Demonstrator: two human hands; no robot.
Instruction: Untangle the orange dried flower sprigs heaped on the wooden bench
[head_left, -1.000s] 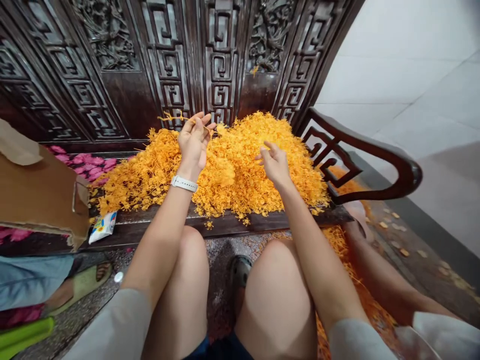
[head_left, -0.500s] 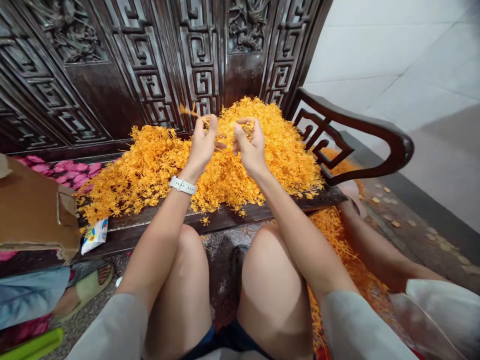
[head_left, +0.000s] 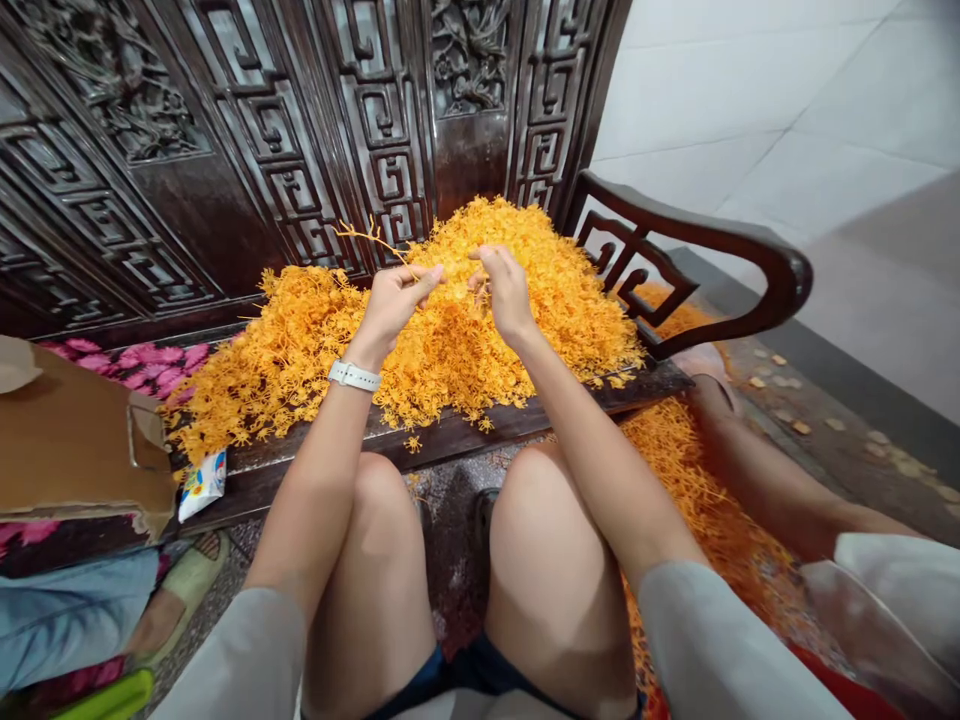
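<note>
Fingers (head_left: 426, 287) of the left hand (head_left: 394, 308) are pinching an orange stem (head_left: 381, 241) above the orange pile (head_left: 442, 355) on the bench (head_left: 450, 437); the right hand (head_left: 508, 297), farther off a second ago, is now curling close by, bringing the stem within reach, though whether it is holding anything is unclear

There are two hands (head_left: 394, 305) (head_left: 511, 295), one held stem (head_left: 371, 237), one orange heap (head_left: 450, 350), one box (head_left: 75, 430) and one packet (head_left: 203, 487).

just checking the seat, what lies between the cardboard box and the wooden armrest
In the head view, a white packet and pink flowers near the cardboard box, then the orange heap, running close to the wooden armrest.
</note>
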